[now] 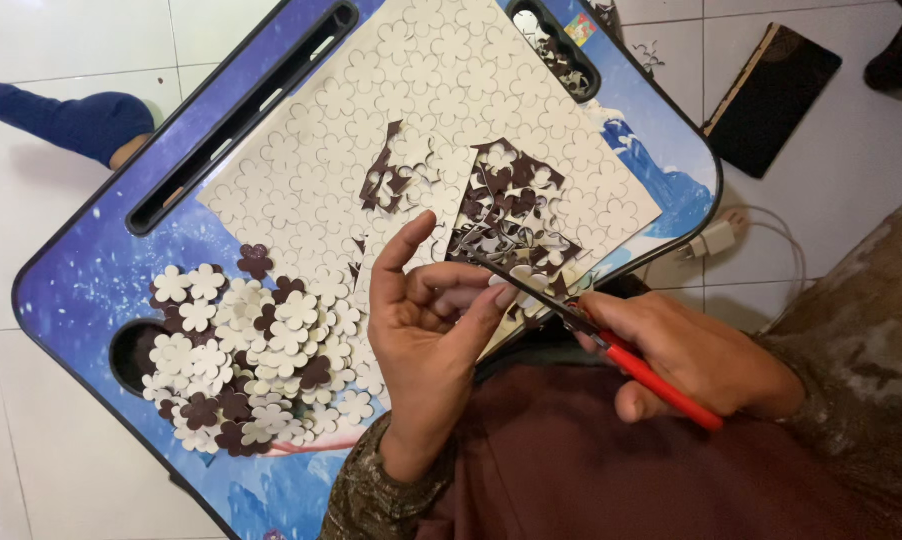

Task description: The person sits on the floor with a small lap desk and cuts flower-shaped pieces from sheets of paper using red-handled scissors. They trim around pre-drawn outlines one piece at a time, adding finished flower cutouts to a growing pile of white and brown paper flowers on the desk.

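My left hand (426, 330) pinches a small cream flower-shaped cutout (523, 282) between thumb and fingers, just in front of my chest. My right hand (696, 355) grips red-handled scissors (611, 345), whose dark blades reach up-left to the cutout's edge. Behind the blades lies a partly cut sheet (511, 200) with brown gaps where flowers came out. A large cream sheet of stamped flower shapes (421, 110) covers the blue lap table (81, 270). A pile of loose cream and brown flower cutouts (246, 350) sits on the table's left part, beside my left hand.
The table has a long black slot (241, 110) at its far left edge and a round cup hole (131, 355) by the pile. On the white tile floor lie a dark book (771, 95), a white plug with cable (716, 238), and another person's blue-clad leg (71, 120).
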